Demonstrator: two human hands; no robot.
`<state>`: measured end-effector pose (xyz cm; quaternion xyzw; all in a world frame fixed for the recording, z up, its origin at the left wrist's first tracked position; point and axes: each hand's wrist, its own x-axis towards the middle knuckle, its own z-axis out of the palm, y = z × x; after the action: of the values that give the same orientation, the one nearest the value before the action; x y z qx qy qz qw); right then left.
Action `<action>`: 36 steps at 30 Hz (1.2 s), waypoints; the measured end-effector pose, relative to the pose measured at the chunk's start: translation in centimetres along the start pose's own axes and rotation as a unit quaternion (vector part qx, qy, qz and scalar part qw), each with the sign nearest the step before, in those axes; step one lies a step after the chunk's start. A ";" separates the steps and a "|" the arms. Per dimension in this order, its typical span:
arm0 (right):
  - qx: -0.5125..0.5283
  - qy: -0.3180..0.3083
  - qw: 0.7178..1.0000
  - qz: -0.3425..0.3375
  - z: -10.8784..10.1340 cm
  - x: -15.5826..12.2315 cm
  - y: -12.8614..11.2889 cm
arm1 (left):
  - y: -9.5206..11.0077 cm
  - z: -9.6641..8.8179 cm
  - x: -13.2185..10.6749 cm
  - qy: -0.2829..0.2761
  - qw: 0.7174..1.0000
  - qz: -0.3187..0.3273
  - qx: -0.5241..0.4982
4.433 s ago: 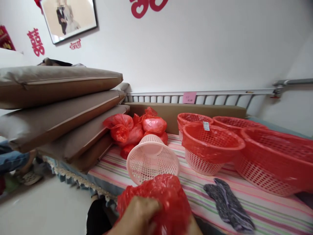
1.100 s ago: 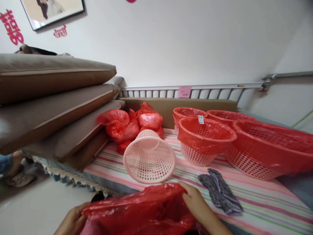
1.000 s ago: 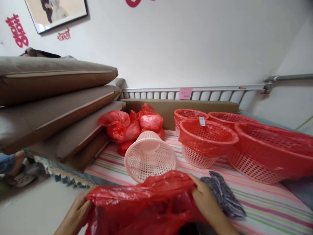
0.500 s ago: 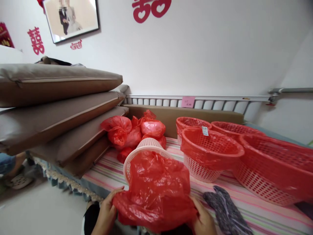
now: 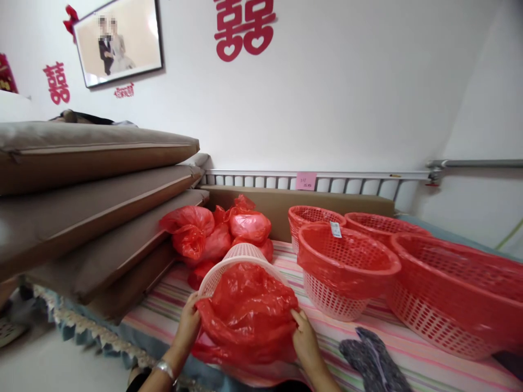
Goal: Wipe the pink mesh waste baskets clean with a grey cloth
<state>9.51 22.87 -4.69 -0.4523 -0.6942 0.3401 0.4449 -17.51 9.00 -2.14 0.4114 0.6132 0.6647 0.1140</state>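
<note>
The bag [image 5: 249,321], thin red plastic, spreads across the mouth of the pale pink basket [image 5: 245,251], partly inside it and partly spilling out toward the person. The basket lies on its side, its long axis running away from the person: mouth near, narrow base far.

The left hand [image 5: 189,324] is closed on the bag's edge at the basket's left rim; whether it also touches the rim is unclear. The right hand [image 5: 304,333] grips the opposite edge, just outside the basket's mouth on the right, where the bag hides the rim. The bag is thus stretched between both hands, with the basket straight ahead of them; the left hand looks nearer the visible rim. A bracelet [image 5: 165,371] circles the left wrist.

Under the basket is a striped sheet [image 5: 281,251]. Knotted red bags [image 5: 250,224] sit right behind the basket's base. To its right stand four lined baskets [image 5: 333,299], upright, one with a white tag [image 5: 335,230]; nearer the person than these lies a grey cloth [image 5: 376,359]. Left of the basket, cushions [image 5: 93,188] are stacked high.

Well behind the basket run a tan board [image 5: 347,201] and a radiator [image 5: 261,179] bearing a pink note [image 5: 306,181], below a white wall [image 5: 347,98] with red characters [image 5: 245,27] and a framed photo [image 5: 118,46].
</note>
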 end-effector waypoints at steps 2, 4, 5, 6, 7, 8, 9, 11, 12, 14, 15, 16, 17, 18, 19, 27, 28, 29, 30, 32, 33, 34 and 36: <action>0.018 0.012 1.000 -0.005 -0.4 0.1 -1.3 | 1.5 -0.9 0.3 0.009 1.000 0.022 0.009; 0.039 0.014 0.999 -0.012 -1.4 -0.4 -3.0 | 3.8 -2.1 0.2 0.003 0.999 0.045 0.026; 0.050 0.009 0.999 -0.013 -2.1 -0.7 -4.1 | 5.3 -2.9 0.0 -0.005 0.998 0.055 0.038; 0.062 -0.002 0.998 -0.012 -2.8 -1.2 -5.4 | 7.0 -3.6 -0.3 -0.018 0.996 0.062 0.057; 0.076 -0.023 0.997 -0.009 -3.7 -1.8 -6.8 | 8.9 -4.4 -0.6 -0.030 0.995 0.065 0.076; 0.092 -0.052 0.994 -0.004 -4.5 -2.4 -8.2 | 10.7 -5.2 -0.9 -0.042 0.994 0.056 0.086; 0.108 -0.085 0.990 0.002 -5.3 -3.2 -9.5 | 12.5 -6.1 -1.3 -0.048 0.993 0.043 0.095; 0.125 -0.142 0.982 0.009 -6.7 -4.7 -11.5 | 15.5 -7.8 -2.2 -0.051 0.993 -0.002 0.105; 0.125 -0.160 0.979 0.008 -7.1 -5.6 -12.1 | 16.4 -8.7 -2.7 -0.053 0.993 -0.027 0.106; 0.113 -0.180 0.977 -0.002 -7.5 -7.2 -11.9 | 17.0 -10.1 -3.8 -0.056 0.990 -0.076 0.102; 0.105 -0.190 0.976 -0.007 -7.4 -7.9 -11.2 | 16.7 -10.6 -4.5 -0.055 0.989 -0.092 0.101; 0.098 -0.198 0.975 -0.008 -7.1 -8.5 -10.3 | 16.0 -10.9 -5.2 -0.052 0.988 -0.104 0.102; 0.089 -0.203 0.975 -0.005 -6.8 -9.1 -9.1 | 15.0 -11.0 -5.9 -0.049 0.987 -0.111 0.104; 0.077 -0.201 0.977 0.000 -6.3 -9.5 -7.8 | 13.8 -10.9 -6.5 -0.047 0.987 -0.113 0.106; 0.061 -0.192 0.979 0.007 -5.9 -9.8 -6.5 | 12.4 -10.7 -7.2 -0.047 0.987 -0.111 0.107; -0.051 -0.183 0.980 0.063 -3.8 -10.2 -1.5 | 3.8 -7.7 -9.1 -0.060 0.981 -0.116 0.140; -0.050 -0.186 0.979 0.063 -3.6 -10.1 -1.5 | 3.4 -7.6 -9.2 -0.055 0.981 -0.117 0.141; -0.043 -0.192 0.979 0.060 -3.4 -10.1 -1.4 | 3.1 -7.4 -9.4 -0.051 0.982 -0.120 0.138; -0.033 -0.201 0.977 0.058 -3.2 -10.0 -1.5 | 2.9 -7.4 -9.7 -0.049 0.982 -0.126 0.131; -0.013 -0.224 0.973 0.054 -3.1 -9.8 -1.7 | 2.7 -7.4 -10.2 -0.052 0.981 -0.142 0.118; -0.006 -0.234 0.971 0.051 -3.3 -9.6 -2.0 | 2.8 -7.5 -10.4 -0.057 0.980 -0.153 0.112; -0.003 -0.247 0.968 0.045 -3.6 -9.3 -2.3 | 3.0 -7.6 -10.5 -0.066 0.979 -0.165 0.105; -0.014 -0.278 0.960 0.017 -4.8 -8.5 -3.4 | 4.0 -7.9 -10.3 -0.083 0.975 -0.184 0.091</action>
<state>14.49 14.08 -2.56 -0.3583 -0.7872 0.4502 0.2220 -14.99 -4.33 -1.95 0.3535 0.7250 0.5372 0.2466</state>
